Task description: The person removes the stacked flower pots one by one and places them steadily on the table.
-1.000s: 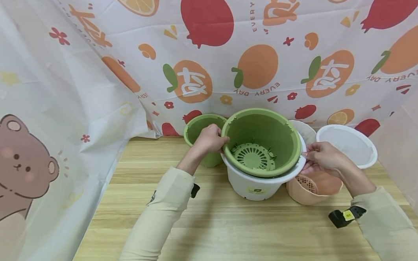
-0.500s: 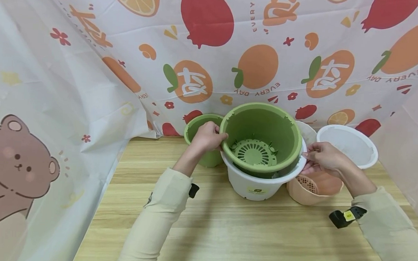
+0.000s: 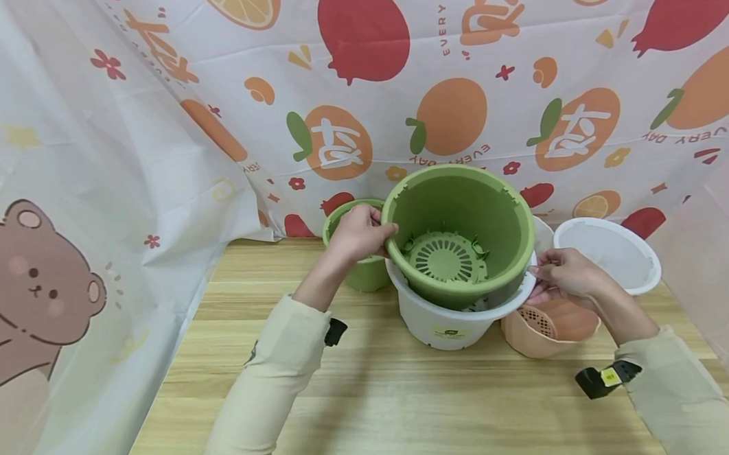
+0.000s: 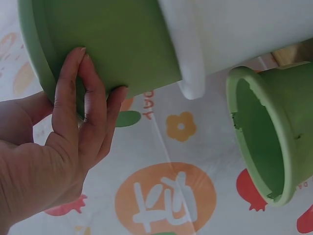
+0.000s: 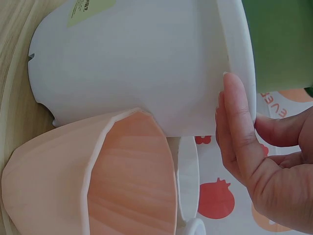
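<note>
A large green flowerpot (image 3: pixel 458 205) with a slotted bottom stands partly inside a white flowerpot (image 3: pixel 440 324), its rim raised well above the white one. My left hand (image 3: pixel 358 235) grips the green pot's rim at its left side; in the left wrist view the fingers (image 4: pixel 68 98) lie along the outer wall below the rim. With my right hand (image 3: pixel 565 274) I pinch the white pot's rim on the right, thumb on top and fingers underneath, as the right wrist view shows. The white pot rests on the wooden table (image 3: pixel 441 410) and bears a yellow label.
A smaller green pot (image 3: pixel 368 274) stands behind my left hand. To the right of the white pot are a peach-coloured pot (image 3: pixel 547 333) and a white pot (image 3: pixel 611 251) at the back, with another white one (image 3: pixel 542 233) partly hidden. A fruit-printed curtain (image 3: pixel 358 117) hangs behind.
My left hand has lifted the large green pot upward out of the white pot, a little at a time. My right hand and the white pot have stayed in place.
</note>
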Demonstrator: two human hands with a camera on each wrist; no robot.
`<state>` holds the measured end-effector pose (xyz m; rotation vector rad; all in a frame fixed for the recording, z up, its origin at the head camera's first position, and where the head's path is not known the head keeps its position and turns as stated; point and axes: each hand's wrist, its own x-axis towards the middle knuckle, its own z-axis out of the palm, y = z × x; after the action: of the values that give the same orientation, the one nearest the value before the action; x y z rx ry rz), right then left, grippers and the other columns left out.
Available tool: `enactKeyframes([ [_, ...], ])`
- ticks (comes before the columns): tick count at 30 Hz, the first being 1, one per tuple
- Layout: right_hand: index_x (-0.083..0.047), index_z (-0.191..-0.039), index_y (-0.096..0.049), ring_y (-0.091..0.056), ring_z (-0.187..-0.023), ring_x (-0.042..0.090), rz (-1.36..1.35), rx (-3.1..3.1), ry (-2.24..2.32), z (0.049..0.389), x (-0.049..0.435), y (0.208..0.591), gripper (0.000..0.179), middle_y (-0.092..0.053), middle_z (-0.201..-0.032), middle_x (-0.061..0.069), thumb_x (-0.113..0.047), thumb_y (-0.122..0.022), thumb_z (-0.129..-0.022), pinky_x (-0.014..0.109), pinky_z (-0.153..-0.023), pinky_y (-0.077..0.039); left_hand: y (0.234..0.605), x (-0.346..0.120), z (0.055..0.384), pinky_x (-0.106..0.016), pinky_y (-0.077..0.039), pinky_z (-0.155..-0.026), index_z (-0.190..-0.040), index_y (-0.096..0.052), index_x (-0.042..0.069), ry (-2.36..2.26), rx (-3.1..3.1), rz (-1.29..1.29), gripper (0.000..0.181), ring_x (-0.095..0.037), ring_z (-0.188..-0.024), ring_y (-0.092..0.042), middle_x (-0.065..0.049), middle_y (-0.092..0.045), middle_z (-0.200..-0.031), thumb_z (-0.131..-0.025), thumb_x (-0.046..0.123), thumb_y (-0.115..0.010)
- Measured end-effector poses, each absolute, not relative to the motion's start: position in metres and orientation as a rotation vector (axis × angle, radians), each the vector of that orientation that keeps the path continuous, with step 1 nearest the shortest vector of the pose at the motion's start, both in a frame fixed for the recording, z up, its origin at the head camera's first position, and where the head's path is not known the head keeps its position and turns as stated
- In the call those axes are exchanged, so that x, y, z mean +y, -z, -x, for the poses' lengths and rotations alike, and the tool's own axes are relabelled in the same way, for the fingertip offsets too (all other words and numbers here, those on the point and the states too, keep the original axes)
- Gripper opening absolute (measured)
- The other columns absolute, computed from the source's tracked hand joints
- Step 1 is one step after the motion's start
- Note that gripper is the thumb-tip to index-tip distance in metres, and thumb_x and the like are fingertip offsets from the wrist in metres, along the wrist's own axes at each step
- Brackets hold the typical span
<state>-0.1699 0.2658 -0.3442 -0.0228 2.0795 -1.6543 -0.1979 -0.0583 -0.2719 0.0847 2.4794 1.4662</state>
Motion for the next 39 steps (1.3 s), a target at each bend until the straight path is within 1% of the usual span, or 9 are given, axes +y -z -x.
enactKeyframes([
  [12, 0.015, -0.111, -0.033, -0.064, -0.069, 0.023, 0.037, 2.062, 1.663, 0.171, 0.267, 0.346, 0.020, -0.061, -0.079, 0.015, 0.001, -0.034, -0.097, 0.038, -0.068, -0.056, 0.255, -0.064, 0.185, -0.028, -0.056, -0.057, -0.099, -0.046, -0.005, -1.595, 2.498, -0.167, 0.022, -0.016, -0.056, -0.062, -0.016, -0.057, -0.081, -0.089, 0.010, -0.059],
  [19, 0.017, -0.112, -0.031, -0.064, -0.070, 0.023, 0.037, 2.070, 1.660, 0.169, 0.266, 0.345, 0.023, -0.061, -0.079, 0.015, 0.001, -0.034, -0.097, 0.039, -0.070, -0.055, 0.243, -0.068, 0.181, -0.030, -0.056, -0.060, -0.103, -0.044, -0.007, -1.664, 2.446, -0.186, 0.024, -0.017, -0.059, -0.063, -0.017, -0.055, -0.087, -0.089, 0.008, -0.058],
  [23, 0.019, -0.114, -0.030, -0.064, -0.070, 0.023, 0.043, 2.070, 1.662, 0.169, 0.266, 0.345, 0.025, -0.061, -0.079, 0.016, 0.001, -0.034, -0.097, 0.038, -0.069, -0.056, 0.236, -0.072, 0.177, -0.031, -0.056, -0.062, -0.104, -0.045, -0.008, -1.697, 2.428, -0.205, 0.024, -0.018, -0.061, -0.064, -0.020, -0.056, -0.091, -0.090, 0.007, -0.056],
  [29, 0.018, -0.113, -0.030, -0.064, -0.069, 0.023, 0.030, 2.053, 1.672, 0.169, 0.266, 0.345, 0.025, -0.061, -0.079, 0.015, 0.000, -0.035, -0.097, 0.038, -0.068, -0.056, 0.225, -0.079, 0.172, -0.030, -0.056, -0.063, -0.109, -0.041, -0.008, -1.776, 2.424, -0.208, 0.028, -0.017, -0.063, -0.064, -0.020, -0.053, -0.097, -0.091, 0.007, -0.055],
  [34, 0.020, -0.114, -0.030, -0.064, -0.068, 0.023, 0.034, 2.058, 1.662, 0.169, 0.266, 0.344, 0.026, -0.060, -0.079, 0.015, 0.000, -0.035, -0.097, 0.038, -0.068, -0.056, 0.218, -0.087, 0.169, -0.030, -0.056, -0.064, -0.111, -0.039, -0.009, -1.825, 2.426, -0.204, 0.029, -0.014, -0.059, -0.063, -0.017, -0.049, -0.092, -0.090, 0.006, -0.055],
  [39, 0.021, -0.115, -0.029, -0.064, -0.070, 0.023, 0.023, 2.061, 1.655, 0.169, 0.266, 0.343, 0.028, -0.061, -0.079, 0.016, 0.000, -0.034, -0.096, 0.037, -0.068, -0.056, 0.212, -0.098, 0.167, -0.029, -0.056, -0.064, -0.109, -0.040, -0.009, -1.856, 2.432, -0.189, 0.029, -0.014, -0.057, -0.062, -0.016, -0.047, -0.090, -0.090, 0.006, -0.055],
])
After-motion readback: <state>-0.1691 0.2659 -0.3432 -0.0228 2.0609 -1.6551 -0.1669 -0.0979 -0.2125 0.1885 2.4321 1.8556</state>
